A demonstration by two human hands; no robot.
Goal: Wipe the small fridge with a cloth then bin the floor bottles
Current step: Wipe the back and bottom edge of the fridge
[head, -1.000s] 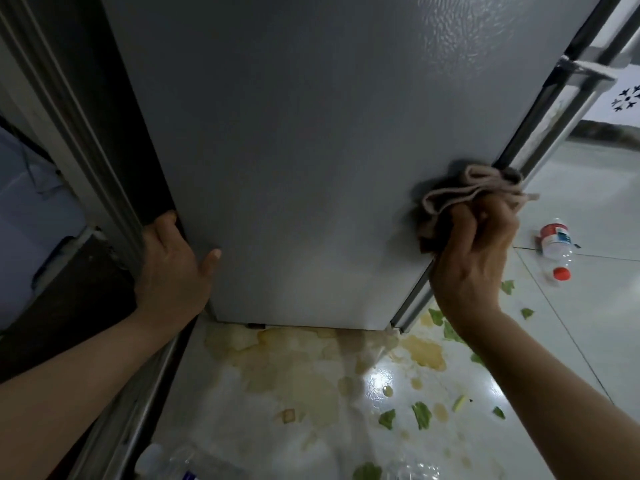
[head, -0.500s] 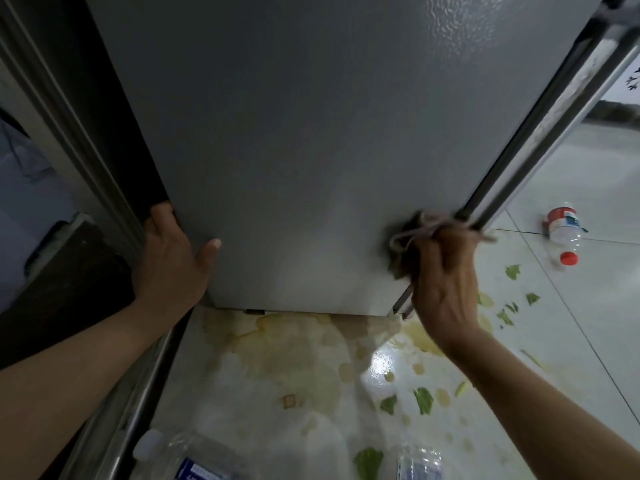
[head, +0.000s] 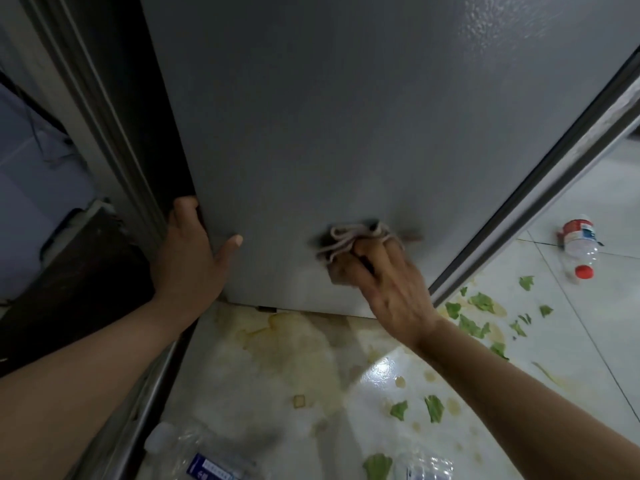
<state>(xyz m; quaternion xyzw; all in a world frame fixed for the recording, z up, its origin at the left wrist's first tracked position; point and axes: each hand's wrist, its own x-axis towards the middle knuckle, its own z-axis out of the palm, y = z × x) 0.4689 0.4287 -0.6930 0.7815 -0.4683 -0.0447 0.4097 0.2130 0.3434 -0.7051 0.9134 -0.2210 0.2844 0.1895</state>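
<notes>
The grey side panel of the small fridge [head: 311, 116] fills the upper view. My right hand [head: 388, 282] presses a crumpled beige cloth [head: 349, 237] against the panel's lower part, near its bottom edge. My left hand [head: 190, 258] grips the fridge's left rear corner, fingers behind the edge and thumb on the panel. A clear bottle with a red cap and red label [head: 580, 245] lies on the floor to the right. A clear bottle with a white cap and blue label [head: 201, 459] lies at the bottom left, and part of a third bottle [head: 429, 462] shows at the bottom edge.
A yellowish spill stain [head: 294, 344] spreads over the white tiled floor below the fridge. Green leaf scraps [head: 471, 323] are scattered to the right and front. A dark doorframe [head: 104, 116] stands at the left. The fridge's door edge [head: 540, 181] runs diagonally at the right.
My right hand has carried the cloth from the fridge's right edge down and leftward across the lower panel. My left hand stays on the rear corner.
</notes>
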